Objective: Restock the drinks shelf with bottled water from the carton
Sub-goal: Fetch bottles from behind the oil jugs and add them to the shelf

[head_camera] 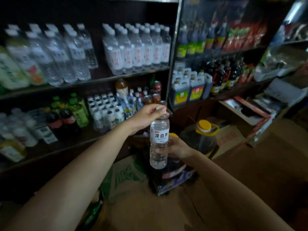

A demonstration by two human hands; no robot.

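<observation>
Mid-restock: bottle (159, 142) upright, off the shelf (83, 81), left hand (146, 116) pinching cap, right hand (179, 147) clamped on body; shelving left.

Two bare forearms reach into view from the lower edge, one from the lower left corner and one from the lower right. Neither shows a sleeve, cuff, watch, bracelet or ring; both arms are uncovered along the whole length that is visible. The left hand (148, 115) is slim, with short, plain, unpainted fingernails, the thumbnail showing clearly. The right hand (179, 147) is seen from the back, its knuckles and wrist smooth and unmarked. The dim light leaves finer detail of either hand unclear.
</observation>
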